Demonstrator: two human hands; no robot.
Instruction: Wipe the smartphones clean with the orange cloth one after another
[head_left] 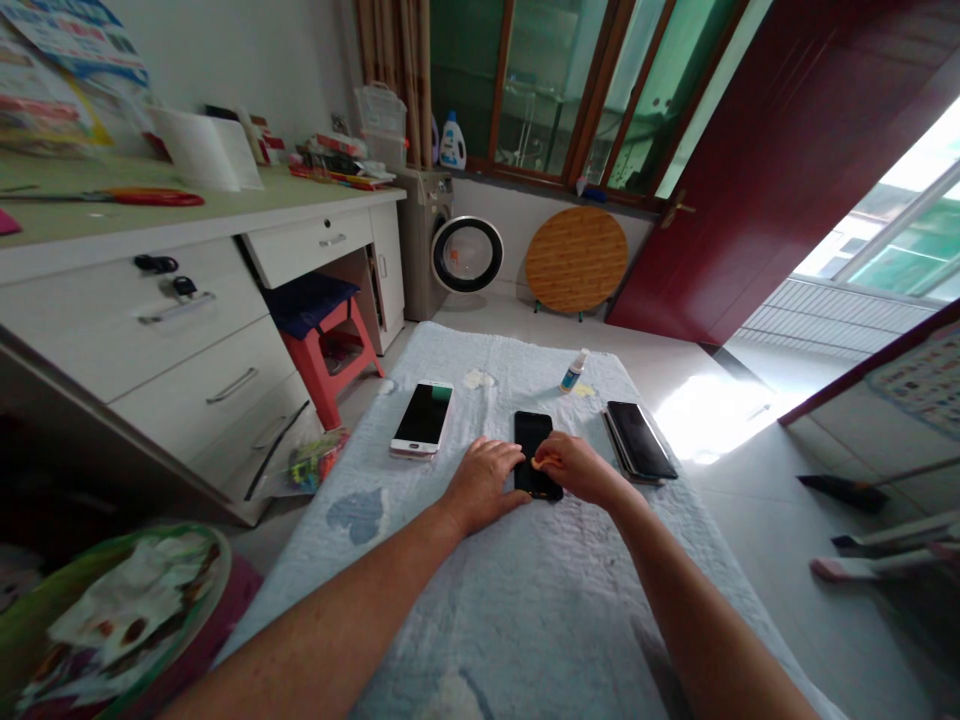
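Note:
A black smartphone (pixel 534 432) lies face up on the cloth-covered table (pixel 480 620). Flat beside it is my left hand (pixel 484 482), fingers stretched out, with fingertips and thumb touching the phone's left edge. Over the phone's right half, my right hand (pixel 574 467) pinches a small orange piece (pixel 538 463) against the screen; most of that piece is hidden by the fingers. To the left rests a white smartphone (pixel 424 415). On the right, a dark phone (pixel 641 440) lies on top of another flat thing. A small white-capped spray bottle (pixel 574 371) stands behind the phones.
A white desk (pixel 315 215) with drawers runs along the left, a red stool (pixel 334 350) under it. In the lower left is a bin (pixel 217 575) full of waste. A washing machine (pixel 420 250) with its door ajar and a round wooden tabletop (pixel 577 258) stand at the back.

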